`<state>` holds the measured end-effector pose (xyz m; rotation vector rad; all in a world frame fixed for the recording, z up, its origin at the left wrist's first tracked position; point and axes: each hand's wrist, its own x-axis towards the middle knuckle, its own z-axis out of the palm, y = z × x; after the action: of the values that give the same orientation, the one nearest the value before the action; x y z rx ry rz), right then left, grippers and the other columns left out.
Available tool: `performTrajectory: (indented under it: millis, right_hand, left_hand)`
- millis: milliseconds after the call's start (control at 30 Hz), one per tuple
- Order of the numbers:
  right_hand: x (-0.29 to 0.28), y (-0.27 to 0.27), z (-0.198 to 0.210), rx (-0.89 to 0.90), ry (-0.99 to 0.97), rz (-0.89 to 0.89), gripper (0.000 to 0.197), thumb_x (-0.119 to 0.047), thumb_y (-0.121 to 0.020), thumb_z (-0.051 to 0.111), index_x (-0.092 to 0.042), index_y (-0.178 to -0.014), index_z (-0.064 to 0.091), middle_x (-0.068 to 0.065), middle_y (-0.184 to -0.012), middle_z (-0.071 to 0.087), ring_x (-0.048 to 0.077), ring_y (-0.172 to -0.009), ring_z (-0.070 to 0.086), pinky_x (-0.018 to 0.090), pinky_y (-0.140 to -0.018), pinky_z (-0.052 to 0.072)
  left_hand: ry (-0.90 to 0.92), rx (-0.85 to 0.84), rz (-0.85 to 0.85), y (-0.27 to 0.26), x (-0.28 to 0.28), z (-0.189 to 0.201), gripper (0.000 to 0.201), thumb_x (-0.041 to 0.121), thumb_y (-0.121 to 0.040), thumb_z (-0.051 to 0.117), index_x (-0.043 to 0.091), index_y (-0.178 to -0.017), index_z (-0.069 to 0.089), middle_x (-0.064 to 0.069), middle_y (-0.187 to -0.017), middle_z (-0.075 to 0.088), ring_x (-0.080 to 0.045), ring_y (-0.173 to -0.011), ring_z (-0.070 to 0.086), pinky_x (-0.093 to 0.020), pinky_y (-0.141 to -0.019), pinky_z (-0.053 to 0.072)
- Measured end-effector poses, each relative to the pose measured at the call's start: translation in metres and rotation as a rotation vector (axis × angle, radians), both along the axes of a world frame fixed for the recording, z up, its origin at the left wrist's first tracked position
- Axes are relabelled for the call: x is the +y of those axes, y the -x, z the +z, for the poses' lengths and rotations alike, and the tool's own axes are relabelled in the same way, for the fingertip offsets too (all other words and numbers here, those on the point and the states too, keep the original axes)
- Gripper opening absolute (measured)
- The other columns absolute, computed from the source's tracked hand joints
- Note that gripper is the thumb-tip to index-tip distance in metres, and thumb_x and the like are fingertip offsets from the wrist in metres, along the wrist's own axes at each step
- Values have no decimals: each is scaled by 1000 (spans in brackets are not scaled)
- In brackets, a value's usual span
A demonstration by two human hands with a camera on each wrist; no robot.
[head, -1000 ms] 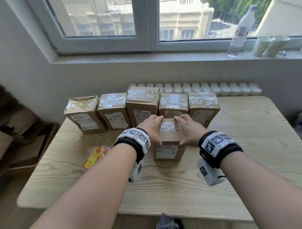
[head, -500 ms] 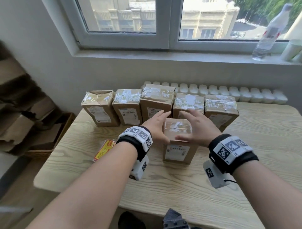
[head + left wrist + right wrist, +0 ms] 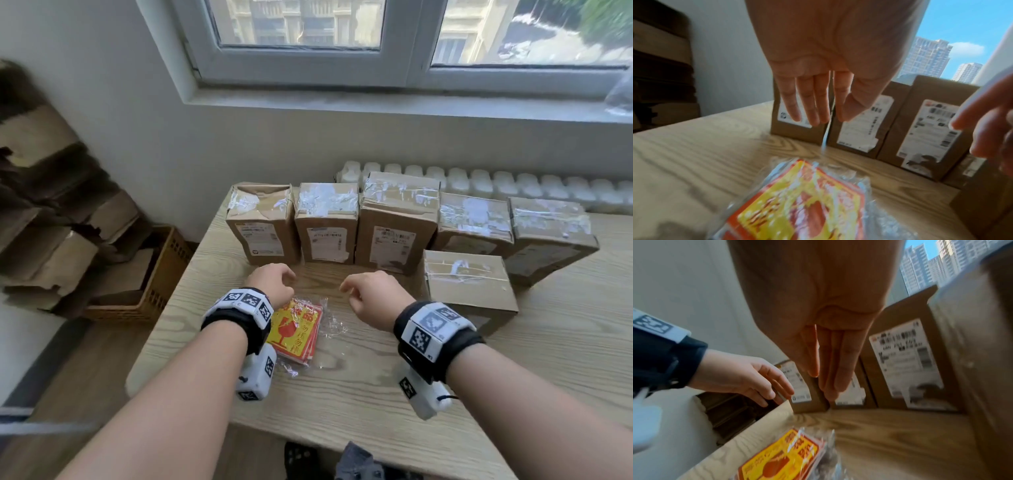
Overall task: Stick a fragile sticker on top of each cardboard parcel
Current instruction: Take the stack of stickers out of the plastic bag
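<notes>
Five brown cardboard parcels [image 3: 327, 222] stand in a row at the back of the wooden table [image 3: 342, 394], their tops crossed with clear tape. A sixth parcel [image 3: 469, 287] stands in front of the row at the right. A pack of red-and-yellow fragile stickers [image 3: 296, 332] in a clear plastic sleeve lies on the table near me. My left hand [image 3: 275, 281] hovers just above the pack's far edge and holds nothing. My right hand [image 3: 368, 294] hovers to the right of it, also holding nothing. In both wrist views the fingers [image 3: 809, 104] hang straight down over the sticker pack [image 3: 781, 457].
A white radiator [image 3: 513, 186] runs behind the parcels under the window sill [image 3: 376, 102]. Left of the table a wicker basket [image 3: 154, 291] and stacked torn cardboard [image 3: 51, 222] sit on the floor. The table's left edge is close to the sticker pack.
Both hands have let go of the front parcel and moved left and toward me, over the sticker pack. My head has turned left, so the parcels now sit further right in view.
</notes>
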<state>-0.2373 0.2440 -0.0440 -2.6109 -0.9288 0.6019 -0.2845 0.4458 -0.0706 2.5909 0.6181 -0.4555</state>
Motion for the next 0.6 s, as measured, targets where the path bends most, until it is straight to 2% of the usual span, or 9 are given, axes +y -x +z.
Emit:
performTrajectory:
  millis: [100,200,267,333,433,533,600]
  right_hand:
    - [13,0,-33,117,114,-102,30,-18,-93,45,-17,-114,67,3,-116,68,24,-107,61,31,-92,48]
    - [25,1,-70,210,194,-204,30,-22,-92,49,-17,-118,64,6,-115,68,25,-104,62,31,-89,49]
    - [30,6,-87,261,226,-247,41,-24,-90,54,-17,-131,55,7,-121,65,24,-110,61,30,-91,48]
    - [33,10,-100,290,222,-279,55,-23,-88,62,-16,-140,44,7,-128,61,24,-116,58,30,-94,46]
    - [39,14,-112,353,160,-390,66,-18,-83,69,-15,-142,40,8,-128,59,23,-113,59,29,-90,46]
    - [40,14,-119,368,102,-503,50,-11,-84,63,-15,-132,51,8,-116,65,23,-103,63,28,-82,48]
    - [37,12,-117,345,76,-545,40,-9,-84,57,-16,-124,58,8,-109,68,23,-98,63,26,-76,44]
  left_hand:
    - [0,33,28,7,17,-25,44,17,-86,60,19,-130,57,-3,-132,59,-21,-122,54,-29,-100,44]
    - [33,136,70,9,32,-51,56,23,-86,63,12,-138,45,-12,-132,56,-28,-119,55,-34,-95,45]
    - [83,215,115,10,36,-66,64,27,-83,69,11,-138,41,-13,-131,55,-30,-117,55,-36,-93,47]
    - [93,232,148,10,37,-79,76,30,-78,76,12,-140,38,-14,-135,50,-31,-122,52,-38,-96,45]
    - [127,208,164,7,35,-88,90,29,-71,83,12,-144,33,-13,-139,48,-31,-126,49,-39,-100,44]
    - [236,218,226,5,34,-93,83,22,-68,85,13,-138,40,-10,-133,55,-29,-121,54,-38,-99,47]
    - [327,193,285,4,36,-94,78,15,-69,84,12,-136,44,-8,-132,56,-28,-119,55,-38,-99,47]
